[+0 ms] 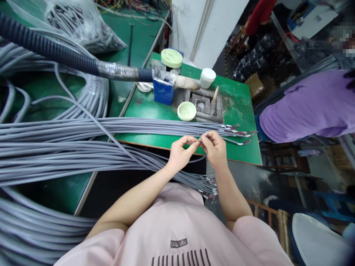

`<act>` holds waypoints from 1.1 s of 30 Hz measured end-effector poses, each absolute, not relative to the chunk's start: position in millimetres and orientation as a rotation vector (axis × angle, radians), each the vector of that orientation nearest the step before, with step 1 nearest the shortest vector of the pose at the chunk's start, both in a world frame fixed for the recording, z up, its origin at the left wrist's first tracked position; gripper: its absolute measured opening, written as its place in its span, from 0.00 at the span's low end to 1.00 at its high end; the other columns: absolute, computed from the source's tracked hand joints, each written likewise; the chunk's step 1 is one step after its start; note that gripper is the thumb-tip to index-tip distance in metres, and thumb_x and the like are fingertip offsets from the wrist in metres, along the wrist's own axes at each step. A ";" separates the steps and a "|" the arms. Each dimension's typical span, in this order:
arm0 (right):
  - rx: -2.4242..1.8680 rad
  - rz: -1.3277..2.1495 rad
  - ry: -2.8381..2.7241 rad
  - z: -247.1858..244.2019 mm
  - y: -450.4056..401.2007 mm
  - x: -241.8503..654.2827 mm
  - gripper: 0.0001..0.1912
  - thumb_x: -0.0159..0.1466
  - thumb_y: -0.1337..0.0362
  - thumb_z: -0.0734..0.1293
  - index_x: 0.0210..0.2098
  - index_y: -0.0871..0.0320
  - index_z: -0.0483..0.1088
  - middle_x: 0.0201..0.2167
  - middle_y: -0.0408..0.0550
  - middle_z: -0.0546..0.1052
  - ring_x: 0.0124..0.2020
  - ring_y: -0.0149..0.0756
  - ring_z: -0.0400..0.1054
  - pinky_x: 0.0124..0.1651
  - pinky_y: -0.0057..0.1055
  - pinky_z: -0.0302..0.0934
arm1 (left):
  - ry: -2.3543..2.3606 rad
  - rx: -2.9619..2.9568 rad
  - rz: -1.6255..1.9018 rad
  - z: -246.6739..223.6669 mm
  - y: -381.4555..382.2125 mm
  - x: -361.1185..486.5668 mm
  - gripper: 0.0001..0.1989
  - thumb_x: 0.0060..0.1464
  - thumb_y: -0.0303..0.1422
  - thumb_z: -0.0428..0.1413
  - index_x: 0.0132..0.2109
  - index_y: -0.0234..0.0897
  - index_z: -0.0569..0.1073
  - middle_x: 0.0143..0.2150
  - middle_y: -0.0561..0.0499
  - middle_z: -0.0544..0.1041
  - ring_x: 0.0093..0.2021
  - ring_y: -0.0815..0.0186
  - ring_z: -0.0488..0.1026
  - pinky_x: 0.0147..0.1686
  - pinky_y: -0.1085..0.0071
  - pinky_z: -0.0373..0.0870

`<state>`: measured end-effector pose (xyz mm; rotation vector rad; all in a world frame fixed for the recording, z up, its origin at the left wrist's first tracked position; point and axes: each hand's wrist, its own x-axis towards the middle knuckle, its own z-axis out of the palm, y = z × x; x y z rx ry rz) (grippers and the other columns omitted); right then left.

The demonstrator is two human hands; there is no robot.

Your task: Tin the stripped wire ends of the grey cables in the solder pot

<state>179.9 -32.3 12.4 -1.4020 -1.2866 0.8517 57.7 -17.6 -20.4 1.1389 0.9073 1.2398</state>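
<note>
pinching thin dark wires point(200, 142), left hand point(181, 151) and right hand point(215, 148) have both grips clamped there; one clear plastic bag point(107, 38) holds many grey pieces point(66, 15); one white round tub point(206, 80) stands nearby.

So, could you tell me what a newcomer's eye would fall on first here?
Probably the long grey cables, filling the left side and running onto the green table. At upper left, a black hose runs toward a blue box. Near the middle, the left hand and right hand pinch thin wires.
</note>
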 end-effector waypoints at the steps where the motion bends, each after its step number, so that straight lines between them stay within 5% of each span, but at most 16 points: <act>1: -1.404 0.844 -1.278 11.9 -31.2 180.5 0.08 0.61 0.60 0.65 0.29 0.57 0.65 0.24 0.39 0.70 0.21 0.24 0.60 0.24 0.23 0.57 | 0.906 1.152 1.238 -20.9 -20.0 60.4 0.04 0.49 0.32 0.59 0.30 0.35 0.74 0.28 0.52 0.77 0.30 0.69 0.72 0.37 0.71 0.69; 7: -1.468 0.796 -1.420 26.9 -10.6 203.5 0.07 0.61 0.61 0.64 0.29 0.57 0.65 0.19 0.37 0.66 0.17 0.24 0.56 0.22 0.23 0.53 | 0.869 1.421 1.252 -26.7 -24.8 65.4 0.04 0.54 0.31 0.57 0.36 0.36 0.76 0.32 0.50 0.79 0.33 0.67 0.74 0.36 0.71 0.69; 14: -1.893 0.492 -1.804 49.6 70.8 260.2 0.05 0.56 0.66 0.63 0.24 0.59 0.68 0.17 0.41 0.69 0.21 0.30 0.62 0.28 0.27 0.56 | 1.045 1.989 1.425 -43.6 11.3 36.2 0.05 0.58 0.30 0.53 0.37 0.37 0.74 0.32 0.51 0.78 0.35 0.65 0.72 0.39 0.66 0.64; 22: -2.314 0.138 -2.265 41.6 153.8 252.0 0.09 0.56 0.68 0.64 0.32 0.61 0.76 0.35 0.53 0.80 0.40 0.42 0.73 0.42 0.31 0.63 | 1.028 2.095 1.395 -49.6 15.9 31.9 0.05 0.59 0.29 0.52 0.35 0.38 0.73 0.31 0.52 0.77 0.33 0.66 0.70 0.37 0.66 0.62; 33: -2.460 0.117 -2.294 19.3 185.3 242.0 0.14 0.54 0.70 0.65 0.39 0.59 0.78 0.41 0.55 0.80 0.46 0.44 0.73 0.49 0.33 0.65 | 0.986 2.150 1.444 -50.7 15.6 31.0 0.04 0.57 0.27 0.53 0.36 0.38 0.72 0.30 0.52 0.77 0.32 0.67 0.70 0.37 0.66 0.63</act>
